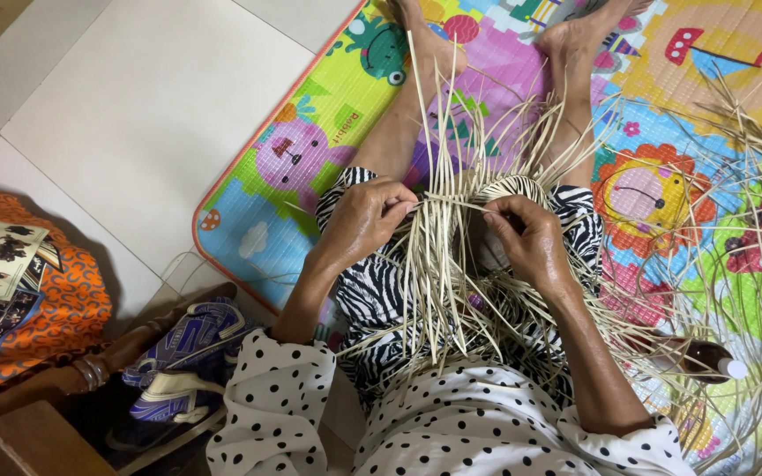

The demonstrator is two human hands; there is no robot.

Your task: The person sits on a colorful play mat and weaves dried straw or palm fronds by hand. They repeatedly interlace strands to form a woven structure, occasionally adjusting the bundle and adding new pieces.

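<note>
Both grips are closed on pale straw strands (451, 256): the left hand (365, 220) and right hand (526, 236) pinch them over the lap. A small woven patch (513, 187) shows between the hands. By my judgement little is woven; long loose ends fan over the colourful play mat (310, 167).

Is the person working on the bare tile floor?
No, the legs rest on a colourful play mat, with both hands pinching pale straw strips over the lap.

White blouse (451, 423), black polka dots, ruffled sleeves; zebra-striped skirt (372, 291); bare feet (575, 35).
</note>
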